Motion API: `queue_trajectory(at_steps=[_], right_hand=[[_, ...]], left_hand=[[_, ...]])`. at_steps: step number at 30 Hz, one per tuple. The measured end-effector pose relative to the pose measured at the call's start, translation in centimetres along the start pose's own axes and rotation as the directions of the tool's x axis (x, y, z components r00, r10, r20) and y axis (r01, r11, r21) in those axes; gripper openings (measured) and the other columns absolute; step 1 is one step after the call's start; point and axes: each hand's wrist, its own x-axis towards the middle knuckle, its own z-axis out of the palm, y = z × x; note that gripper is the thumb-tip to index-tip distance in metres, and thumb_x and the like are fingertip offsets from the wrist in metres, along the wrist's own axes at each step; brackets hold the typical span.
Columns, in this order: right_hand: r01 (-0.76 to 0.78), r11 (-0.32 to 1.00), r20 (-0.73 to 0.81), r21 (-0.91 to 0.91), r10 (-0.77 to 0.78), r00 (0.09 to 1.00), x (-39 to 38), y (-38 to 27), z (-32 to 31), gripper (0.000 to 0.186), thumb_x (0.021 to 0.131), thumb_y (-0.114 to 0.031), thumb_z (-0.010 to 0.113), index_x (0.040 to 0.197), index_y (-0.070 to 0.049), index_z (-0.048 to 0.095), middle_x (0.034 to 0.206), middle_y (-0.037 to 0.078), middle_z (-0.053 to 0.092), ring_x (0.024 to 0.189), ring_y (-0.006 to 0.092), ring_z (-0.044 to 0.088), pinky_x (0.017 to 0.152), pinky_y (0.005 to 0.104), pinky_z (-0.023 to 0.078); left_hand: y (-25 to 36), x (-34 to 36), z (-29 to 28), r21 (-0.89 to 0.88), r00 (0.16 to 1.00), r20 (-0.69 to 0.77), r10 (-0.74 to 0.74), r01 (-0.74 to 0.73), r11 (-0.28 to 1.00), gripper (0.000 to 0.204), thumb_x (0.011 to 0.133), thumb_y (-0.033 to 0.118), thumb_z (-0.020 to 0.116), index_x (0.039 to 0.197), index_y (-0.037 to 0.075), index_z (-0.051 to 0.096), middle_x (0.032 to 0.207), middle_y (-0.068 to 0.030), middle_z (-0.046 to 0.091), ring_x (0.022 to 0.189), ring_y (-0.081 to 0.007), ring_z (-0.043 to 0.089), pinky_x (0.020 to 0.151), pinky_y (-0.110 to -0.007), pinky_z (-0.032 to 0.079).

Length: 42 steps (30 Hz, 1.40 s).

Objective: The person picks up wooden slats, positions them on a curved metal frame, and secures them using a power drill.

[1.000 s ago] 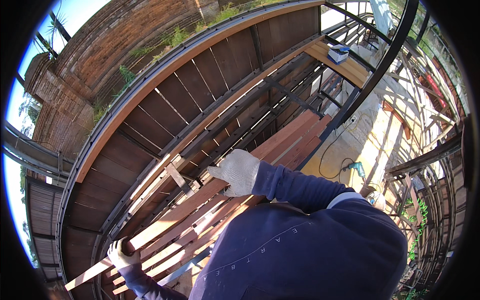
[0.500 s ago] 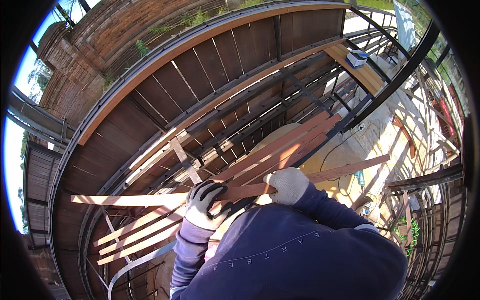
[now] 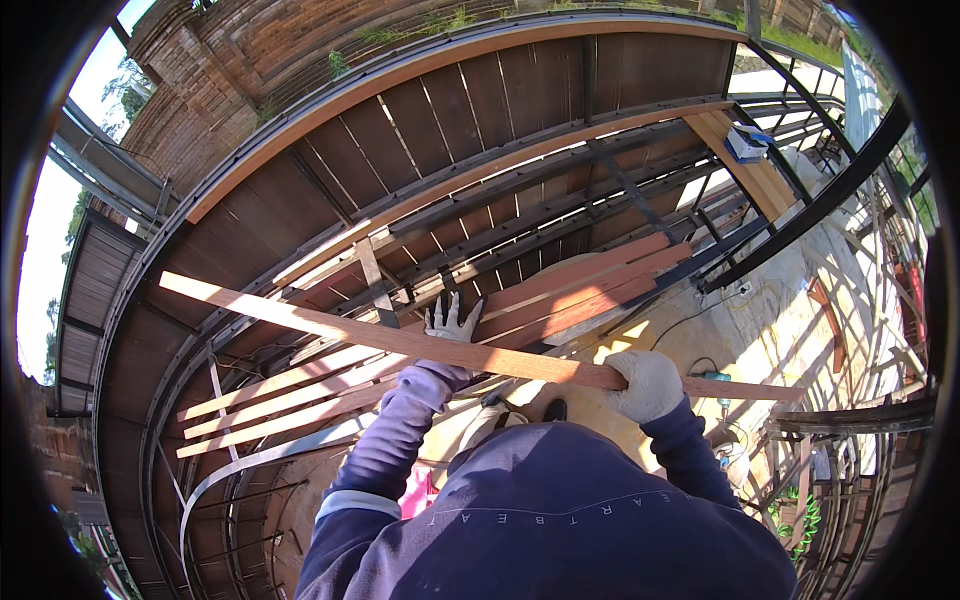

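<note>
A long reddish-brown wooden plank (image 3: 470,357) slants across in front of me, its left end higher in the view than its right. My right hand (image 3: 645,385), in a pale work glove, is closed around it toward its right end. My left hand (image 3: 453,318), in a white and dark glove, shows beyond the plank's far edge with its fingers spread. The plank crosses over the left wrist and hides part of that hand. Under and beyond it lie several similar wooden strips (image 3: 575,300), close to the left fingertips; whether they touch cannot be made out.
A curved dark metal frame with brown panels (image 3: 400,150) rises on the far side. A blue and white box (image 3: 745,143) sits on light boards (image 3: 735,165) at the far right. A teal power tool (image 3: 716,377) and its cord lie on the floor to the right.
The plank's left end has swung up and away, and its right end has come down. My left hand has let go and spread its fingers; my right hand has shifted right, still gripping.
</note>
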Motion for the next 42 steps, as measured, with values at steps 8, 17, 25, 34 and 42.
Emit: queue_trajectory(at_steps=[8,17,25,34,42], right_hand=[[-0.03,0.999,-0.053,-0.011,0.029,0.998,-4.6,0.4,1.1,0.039,0.064,-0.019,0.082,0.1,-0.006,0.074,0.085,0.017,0.071,0.078,0.0403,0.069,0.071,0.0462,0.056],[-0.074,0.997,-0.175,0.033,0.079,0.981,-2.9,-4.3,4.0,0.034,0.067,-0.017,0.081,0.098,-0.007,0.075,0.081,0.017,0.07,0.074,0.0398,0.069,0.067,0.0444,0.056],[-0.095,0.995,-0.221,0.024,0.098,0.97,-1.8,-6.8,5.5,0.032,0.069,-0.016,0.081,0.099,-0.007,0.075,0.084,0.017,0.072,0.076,0.0393,0.07,0.069,0.0441,0.056],[-0.103,0.989,-0.223,0.103,0.124,0.967,-0.1,-7.9,7.5,0.034,0.07,-0.019,0.081,0.101,-0.005,0.074,0.086,0.018,0.072,0.079,0.0399,0.07,0.07,0.0435,0.056],[-0.065,0.995,-0.208,0.077,0.08,0.975,0.9,-8.1,7.4,0.034,0.07,-0.019,0.081,0.1,-0.006,0.074,0.086,0.017,0.071,0.079,0.04,0.069,0.07,0.0446,0.055]], left_hand=[[1.2,4.2,-5.8,-0.21,0.929,0.36,0.083,-0.006,0.978,0.133,0.057,0.078,0.082,0.166,0.025,0.026,0.161,-0.0248,0.035,0.146,-0.0489,0.035,0.119,-0.063,0.027],[-1.8,2.4,-4.6,-0.195,0.964,0.26,0.06,-0.009,0.981,0.111,0.072,0.081,0.07,0.162,0.023,0.038,0.155,-0.0223,0.045,0.142,-0.0439,0.043,0.117,-0.058,0.035],[-10.5,-3.9,-1.0,-0.545,0.953,0.261,0.151,0.016,0.838,0.069,0.09,0.05,0.067,0.147,0.016,0.054,0.148,-0.0151,0.052,0.136,-0.035,0.049,0.115,-0.054,0.038],[-15.0,-10.1,-8.7,-0.316,0.997,-0.024,0.067,-0.071,0.946,0.105,0.064,0.054,0.091,0.149,0.006,0.052,0.146,-0.0251,0.051,0.134,-0.0463,0.049,0.113,-0.056,0.039],[-20.4,-13.3,-7.4,-0.198,0.955,0.289,-0.062,0.123,0.972,0.11,0.066,0.047,0.086,0.156,0.007,0.039,0.145,-0.0251,0.051,0.133,-0.0451,0.049,0.114,-0.054,0.038]])
